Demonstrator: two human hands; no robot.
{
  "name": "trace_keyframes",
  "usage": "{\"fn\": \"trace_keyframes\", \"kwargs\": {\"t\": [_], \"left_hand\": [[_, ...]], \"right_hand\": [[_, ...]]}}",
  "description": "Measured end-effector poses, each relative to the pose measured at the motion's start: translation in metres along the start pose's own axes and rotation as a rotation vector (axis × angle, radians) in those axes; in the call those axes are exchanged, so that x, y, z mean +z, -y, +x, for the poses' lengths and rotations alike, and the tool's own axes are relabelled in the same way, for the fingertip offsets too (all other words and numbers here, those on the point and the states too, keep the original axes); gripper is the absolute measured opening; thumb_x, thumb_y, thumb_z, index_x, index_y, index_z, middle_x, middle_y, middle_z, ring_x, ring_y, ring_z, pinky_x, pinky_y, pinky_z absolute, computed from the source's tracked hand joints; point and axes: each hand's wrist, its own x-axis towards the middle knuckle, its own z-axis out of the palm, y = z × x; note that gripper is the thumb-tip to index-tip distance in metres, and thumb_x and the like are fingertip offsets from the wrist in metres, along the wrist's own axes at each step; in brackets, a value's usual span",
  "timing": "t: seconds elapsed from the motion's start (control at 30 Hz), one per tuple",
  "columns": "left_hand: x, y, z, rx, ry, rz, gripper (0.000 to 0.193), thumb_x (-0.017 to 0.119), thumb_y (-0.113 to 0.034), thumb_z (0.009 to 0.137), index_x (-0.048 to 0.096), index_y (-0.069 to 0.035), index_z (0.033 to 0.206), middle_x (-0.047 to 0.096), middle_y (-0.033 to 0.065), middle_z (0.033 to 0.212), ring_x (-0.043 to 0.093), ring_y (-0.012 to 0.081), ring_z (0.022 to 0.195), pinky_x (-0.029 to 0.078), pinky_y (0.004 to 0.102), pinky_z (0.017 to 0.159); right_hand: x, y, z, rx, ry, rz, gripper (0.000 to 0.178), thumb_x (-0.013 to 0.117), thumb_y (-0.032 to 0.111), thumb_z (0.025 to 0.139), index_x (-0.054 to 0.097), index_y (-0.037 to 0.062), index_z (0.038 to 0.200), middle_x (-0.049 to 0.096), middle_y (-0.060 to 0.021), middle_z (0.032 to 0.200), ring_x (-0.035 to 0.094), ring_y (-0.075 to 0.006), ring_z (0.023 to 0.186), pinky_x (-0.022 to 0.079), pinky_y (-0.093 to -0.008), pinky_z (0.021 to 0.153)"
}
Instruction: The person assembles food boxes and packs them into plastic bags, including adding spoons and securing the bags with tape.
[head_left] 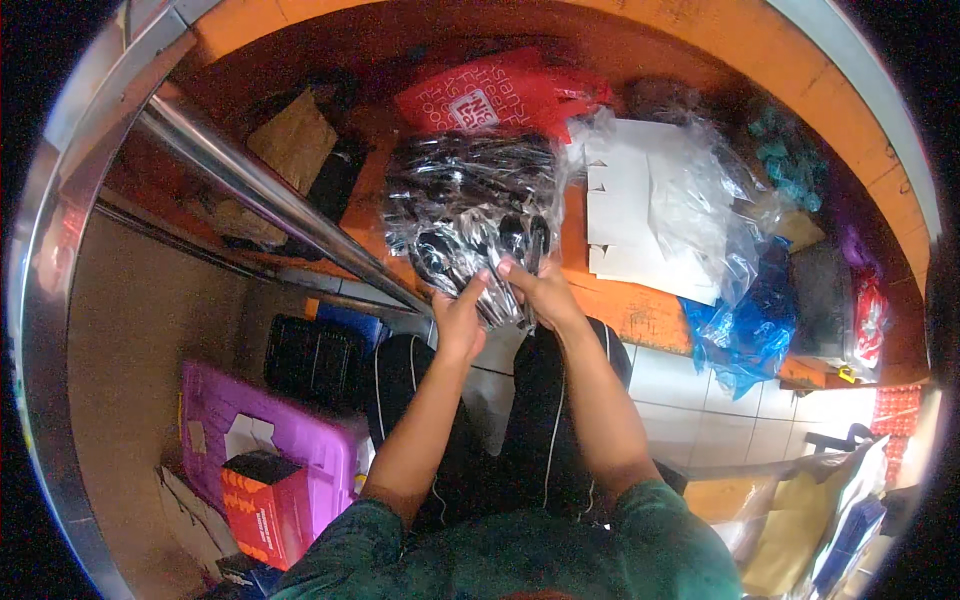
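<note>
A clear plastic pack of black plastic spoons (470, 180) lies on an orange shelf, its near end reaching past the front edge. Rounded black spoon bowls show through the crinkled, shiny wrap. My left hand (461, 322) grips the near end from the left, thumb on top. From the right, my right hand (545, 292) holds the same end, its thumb pressed on the wrap close to the left thumb. Most fingers of both hands are hidden under or behind the pack. Whether some spoons there are individually wrapped, I cannot tell.
A red printed bag (500, 95) lies behind the pack. White card sheets (625, 200) under clear plastic and a blue plastic bag (745, 335) are to the right. A metal pole (290, 205) slants on the left. Below stand a purple crate (330, 450) and a red box (265, 510).
</note>
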Motion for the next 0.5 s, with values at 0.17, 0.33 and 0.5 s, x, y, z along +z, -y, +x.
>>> {"fn": "trace_keyframes", "kwargs": {"t": [0.17, 0.33, 0.5], "left_hand": [[-0.008, 0.004, 0.006, 0.013, 0.026, 0.048, 0.029, 0.064, 0.005, 0.083, 0.057, -0.002, 0.11, 0.066, 0.0076, 0.101, 0.066, 0.0175, 0.085, 0.054, 0.0305, 0.074], [-0.005, 0.005, 0.006, 0.069, 0.057, 0.113, 0.028, 0.065, 0.005, 0.082, 0.058, -0.001, 0.109, 0.066, 0.0077, 0.1, 0.066, 0.0176, 0.084, 0.056, 0.0302, 0.07], [0.005, 0.002, -0.002, 0.025, 0.031, 0.137, 0.033, 0.07, 0.005, 0.079, 0.058, -0.001, 0.109, 0.066, 0.0057, 0.102, 0.064, 0.0145, 0.086, 0.053, 0.0289, 0.076]], "right_hand": [[0.005, 0.005, 0.001, -0.043, -0.109, 0.037, 0.013, 0.065, 0.021, 0.09, 0.058, 0.0097, 0.089, 0.052, 0.0049, 0.068, 0.042, -0.0052, 0.054, 0.034, -0.024, 0.048], [0.001, -0.005, 0.004, -0.025, -0.089, -0.029, 0.021, 0.062, 0.026, 0.094, 0.058, 0.0063, 0.1, 0.057, 0.0011, 0.074, 0.05, -0.0088, 0.061, 0.041, -0.0273, 0.054], [0.006, -0.014, 0.009, -0.118, -0.26, -0.054, 0.028, 0.062, 0.027, 0.093, 0.058, 0.0021, 0.106, 0.065, -0.0044, 0.086, 0.058, -0.0145, 0.076, 0.048, -0.0319, 0.071]]}}
